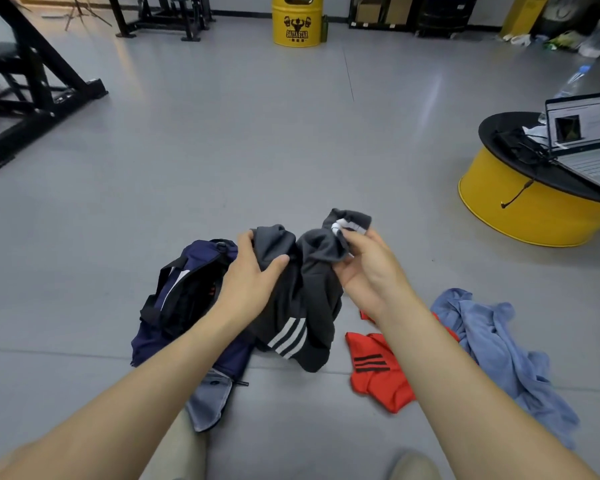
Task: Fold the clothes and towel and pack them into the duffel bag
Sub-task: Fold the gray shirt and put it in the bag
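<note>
A dark grey garment with white stripes (302,306) hangs bunched above the floor between both hands. My left hand (253,271) grips its left upper part, thumb over the cloth. Its right upper edge, near a white label, is pinched by my right hand (368,265). The navy duffel bag (181,299) lies on the floor to the left, partly behind my left arm. A red garment with black stripes (378,375) lies crumpled on the floor to the right, and a light blue towel (499,351) lies rumpled beyond it.
Grey floor all around. A low yellow drum table (534,209) with a laptop (582,136) stands at right. Black gym equipment (32,91) is at far left, a yellow barrel (297,22) at the back. My knees show at the bottom edge.
</note>
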